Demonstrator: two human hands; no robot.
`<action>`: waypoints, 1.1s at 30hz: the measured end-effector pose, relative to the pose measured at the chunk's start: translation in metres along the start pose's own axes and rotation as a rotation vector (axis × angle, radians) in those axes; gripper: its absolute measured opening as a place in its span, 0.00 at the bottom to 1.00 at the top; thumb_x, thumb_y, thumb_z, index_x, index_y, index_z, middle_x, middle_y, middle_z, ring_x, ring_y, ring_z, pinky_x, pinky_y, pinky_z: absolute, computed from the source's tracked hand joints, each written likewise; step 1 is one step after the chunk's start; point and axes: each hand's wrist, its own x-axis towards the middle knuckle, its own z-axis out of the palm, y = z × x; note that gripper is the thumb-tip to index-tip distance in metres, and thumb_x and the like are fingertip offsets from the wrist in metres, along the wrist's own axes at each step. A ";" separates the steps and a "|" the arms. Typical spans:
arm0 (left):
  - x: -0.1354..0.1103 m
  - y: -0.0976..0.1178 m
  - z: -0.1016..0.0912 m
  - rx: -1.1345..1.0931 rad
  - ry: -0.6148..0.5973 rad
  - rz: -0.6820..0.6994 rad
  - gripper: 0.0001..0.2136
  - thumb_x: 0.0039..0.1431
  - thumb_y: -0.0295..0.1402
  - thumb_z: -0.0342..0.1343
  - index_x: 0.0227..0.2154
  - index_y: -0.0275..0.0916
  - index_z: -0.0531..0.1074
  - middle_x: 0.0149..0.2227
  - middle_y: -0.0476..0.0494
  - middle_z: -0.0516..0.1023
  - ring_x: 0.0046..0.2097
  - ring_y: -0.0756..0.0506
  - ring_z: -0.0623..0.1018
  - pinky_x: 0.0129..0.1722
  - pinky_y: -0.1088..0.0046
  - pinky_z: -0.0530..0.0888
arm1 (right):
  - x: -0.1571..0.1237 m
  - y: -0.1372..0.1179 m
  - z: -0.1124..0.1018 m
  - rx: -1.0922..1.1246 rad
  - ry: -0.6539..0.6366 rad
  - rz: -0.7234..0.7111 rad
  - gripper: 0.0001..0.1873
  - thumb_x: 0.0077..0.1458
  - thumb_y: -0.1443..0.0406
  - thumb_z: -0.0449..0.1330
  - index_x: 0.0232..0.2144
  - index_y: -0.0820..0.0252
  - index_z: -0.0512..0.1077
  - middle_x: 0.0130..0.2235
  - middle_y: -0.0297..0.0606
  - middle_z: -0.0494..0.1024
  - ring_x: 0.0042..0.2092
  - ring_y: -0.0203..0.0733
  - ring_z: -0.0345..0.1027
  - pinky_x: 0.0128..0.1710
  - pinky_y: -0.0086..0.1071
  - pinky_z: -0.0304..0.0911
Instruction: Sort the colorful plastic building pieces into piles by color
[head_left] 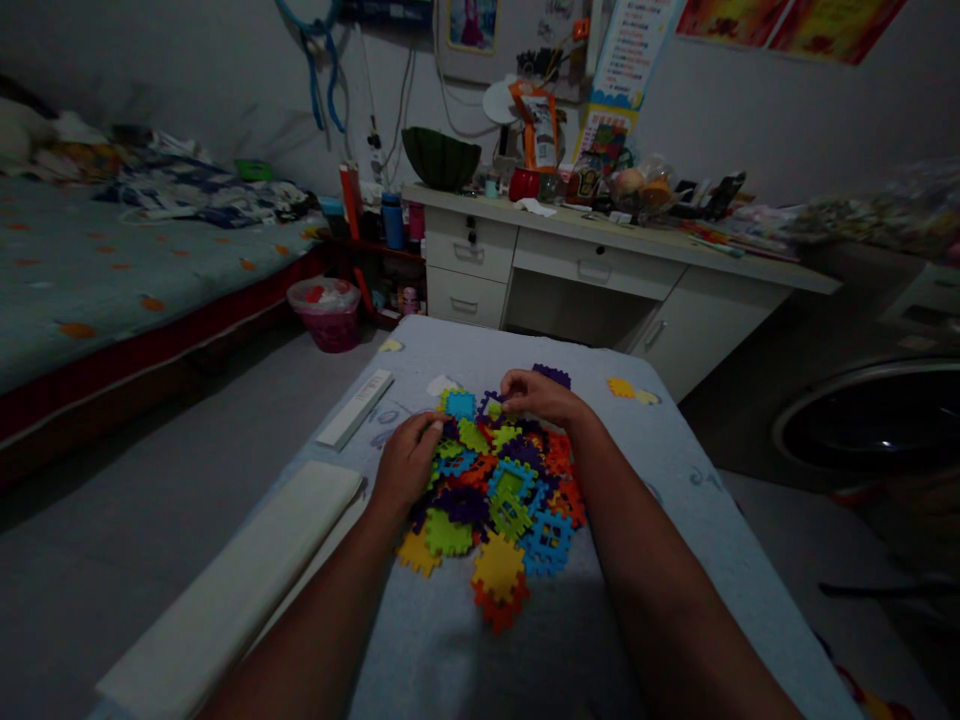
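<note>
A heap of flat, toothed plastic tiles point(504, 500) in purple, green, blue, orange and yellow lies on a grey cloth-covered table point(660, 470). My left hand point(406, 462) rests on the heap's left edge, fingers curled down over the tiles. My right hand point(538, 394) sits at the heap's far edge, its fingers pinched on a small tile next to a blue tile point(460, 404). What the left fingers hold, if anything, is hidden. One purple tile point(553, 375) lies just beyond my right hand.
A long white box point(355, 408) and a larger white slab point(240, 580) lie along the table's left side. A yellow tile point(621, 387) sits far right. Beyond stand a cluttered white desk point(600, 250), a bed point(112, 280) at left and a pink bin point(328, 313).
</note>
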 end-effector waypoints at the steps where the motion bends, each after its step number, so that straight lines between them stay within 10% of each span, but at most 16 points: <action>1: 0.000 0.000 0.000 0.003 -0.003 0.000 0.18 0.62 0.44 0.47 0.41 0.41 0.77 0.45 0.43 0.80 0.49 0.40 0.77 0.54 0.61 0.70 | 0.000 0.002 -0.004 0.041 0.058 -0.011 0.17 0.39 0.62 0.68 0.29 0.59 0.66 0.24 0.25 0.69 0.26 0.31 0.61 0.27 0.26 0.56; 7: -0.001 0.002 -0.002 0.007 -0.001 0.000 0.17 0.61 0.44 0.47 0.40 0.41 0.77 0.45 0.43 0.81 0.49 0.40 0.77 0.54 0.61 0.70 | 0.009 0.026 -0.023 0.166 0.687 -0.035 0.12 0.39 0.64 0.64 0.25 0.58 0.64 0.22 0.27 0.70 0.23 0.32 0.63 0.23 0.25 0.58; 11: -0.001 0.002 -0.002 0.013 -0.006 0.000 0.17 0.61 0.43 0.47 0.41 0.41 0.77 0.45 0.43 0.81 0.49 0.40 0.77 0.54 0.61 0.70 | 0.014 0.042 -0.025 0.112 0.865 0.023 0.08 0.40 0.68 0.62 0.25 0.58 0.65 0.21 0.27 0.70 0.22 0.32 0.65 0.23 0.26 0.61; 26: -0.001 -0.001 -0.001 0.004 -0.029 -0.024 0.16 0.60 0.42 0.47 0.42 0.41 0.76 0.48 0.43 0.80 0.52 0.39 0.76 0.57 0.59 0.68 | 0.001 0.027 -0.043 -0.770 0.770 0.158 0.11 0.46 0.74 0.57 0.32 0.60 0.77 0.38 0.40 0.80 0.43 0.42 0.72 0.46 0.33 0.63; 33: -0.001 0.002 -0.002 0.015 -0.028 -0.028 0.16 0.58 0.41 0.48 0.42 0.41 0.76 0.47 0.43 0.80 0.51 0.39 0.76 0.56 0.59 0.69 | -0.012 -0.004 -0.040 -0.611 0.137 0.130 0.03 0.47 0.68 0.64 0.28 0.60 0.76 0.29 0.33 0.77 0.32 0.38 0.69 0.35 0.30 0.61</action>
